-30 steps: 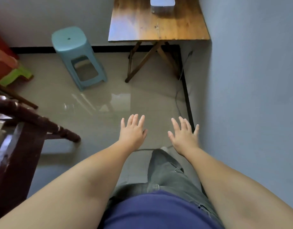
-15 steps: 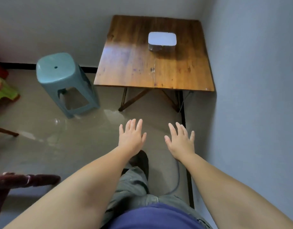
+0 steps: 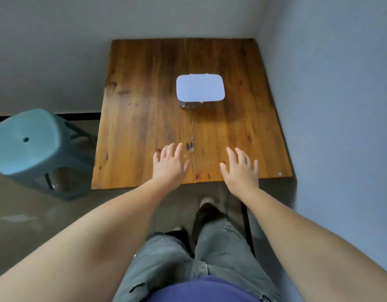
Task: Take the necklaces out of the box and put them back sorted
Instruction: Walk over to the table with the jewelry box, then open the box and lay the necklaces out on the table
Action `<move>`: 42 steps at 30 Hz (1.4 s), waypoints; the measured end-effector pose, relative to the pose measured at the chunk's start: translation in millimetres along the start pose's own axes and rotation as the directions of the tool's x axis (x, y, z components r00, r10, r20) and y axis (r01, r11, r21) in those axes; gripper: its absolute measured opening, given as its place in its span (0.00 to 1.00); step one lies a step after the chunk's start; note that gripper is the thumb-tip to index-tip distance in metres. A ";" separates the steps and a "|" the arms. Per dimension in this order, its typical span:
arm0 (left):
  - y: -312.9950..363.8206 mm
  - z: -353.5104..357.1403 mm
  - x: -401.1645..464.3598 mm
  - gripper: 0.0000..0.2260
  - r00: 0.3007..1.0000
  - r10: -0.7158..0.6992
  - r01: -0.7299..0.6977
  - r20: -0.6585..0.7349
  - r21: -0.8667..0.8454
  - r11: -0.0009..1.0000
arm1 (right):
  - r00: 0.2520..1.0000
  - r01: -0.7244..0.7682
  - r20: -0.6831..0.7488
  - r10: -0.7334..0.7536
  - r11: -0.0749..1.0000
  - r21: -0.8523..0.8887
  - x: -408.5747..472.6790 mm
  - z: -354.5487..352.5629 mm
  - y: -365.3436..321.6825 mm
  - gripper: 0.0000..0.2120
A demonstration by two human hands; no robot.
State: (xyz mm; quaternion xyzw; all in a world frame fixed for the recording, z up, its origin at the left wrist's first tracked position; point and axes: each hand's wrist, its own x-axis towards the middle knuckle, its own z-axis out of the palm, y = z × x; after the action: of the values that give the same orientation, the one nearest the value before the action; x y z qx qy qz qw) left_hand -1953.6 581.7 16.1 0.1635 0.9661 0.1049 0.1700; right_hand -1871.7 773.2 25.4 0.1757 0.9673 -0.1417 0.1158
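A small box (image 3: pixel 200 88) with a pale, shiny, rounded lid and a clear lower part stands shut near the middle of the wooden table (image 3: pixel 144 105). No necklaces show; the lid hides the inside. My left hand (image 3: pixel 169 165) hovers over the table's near edge, palm down, fingers spread, holding nothing. My right hand (image 3: pixel 240 171) is beside it to the right, also flat and spread with nothing in it. Both hands are well short of the box.
A teal plastic stool (image 3: pixel 33 149) stands on the floor left of the table. The table sits in a corner, with a grey wall (image 3: pixel 340 105) along its right side and another behind it. My legs and shoes (image 3: pixel 206 205) are just before the table's front edge.
I have walked up to the table: it and the box have come much closer and lower in view. My hands, still spread and empty, have gone from over the floor to over the table's front edge.
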 end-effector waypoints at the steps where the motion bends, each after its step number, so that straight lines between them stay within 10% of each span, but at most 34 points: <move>1: -0.6 -4.6 20.8 0.26 1.000 -0.023 0.023 -0.009 -0.033 0.999 | 1.000 0.018 -0.007 -0.018 1.000 -0.007 25.0 -4.9 -1.4 0.26; 7: 5.6 -31.5 134.7 0.26 0.978 -0.209 0.199 0.023 -0.421 0.885 | 0.984 0.176 -0.012 -0.178 0.981 -0.075 169.1 -22.7 -22.0 0.27; 13: 10.9 -53.9 215.8 0.21 0.916 -0.366 0.333 0.163 -0.817 0.470 | 0.903 0.430 0.088 -0.422 0.871 -0.239 265.5 -18.7 -44.3 0.31; 22: 2.3 -47.9 238.9 0.25 0.862 -0.364 0.410 0.352 -0.907 0.093 | 0.822 0.566 0.028 -0.569 0.809 -0.157 280.4 -47.5 -50.6 0.22; 29: -6.2 -43.7 245.8 0.17 0.900 -0.364 0.374 0.240 -0.854 0.360 | 0.846 0.423 -0.372 -0.382 0.906 0.033 362.5 -126.4 -45.4 0.14; 33: -6.4 -37.6 250.6 0.18 0.903 -0.368 0.362 0.221 -0.853 0.376 | 0.981 0.021 -0.184 0.067 0.899 0.438 408.1 -111.2 -24.9 0.12; 37: -7.6 -32.6 248.7 0.18 0.904 -0.374 0.350 0.206 -0.859 0.374 | 0.978 -0.145 -0.039 0.204 0.803 0.579 419.2 -87.1 -17.6 0.15; 40: -7.9 -28.6 247.7 0.18 0.906 -0.380 0.340 0.187 -0.855 0.391 | 0.953 -0.021 -0.255 0.163 0.875 0.484 405.8 -85.9 -25.6 0.16; 42: -7.4 -26.3 247.1 0.18 0.908 -0.380 0.335 0.178 -0.854 0.399 | 0.908 0.262 -0.403 -0.113 0.904 0.338 388.1 -82.3 -45.7 0.12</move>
State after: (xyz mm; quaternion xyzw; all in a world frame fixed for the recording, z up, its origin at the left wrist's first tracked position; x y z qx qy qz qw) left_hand -2184.8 657.8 -34.3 -0.1579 0.7935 0.5429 0.2254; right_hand -2256.8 877.2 6.5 0.1231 0.9370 -0.3033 -0.1220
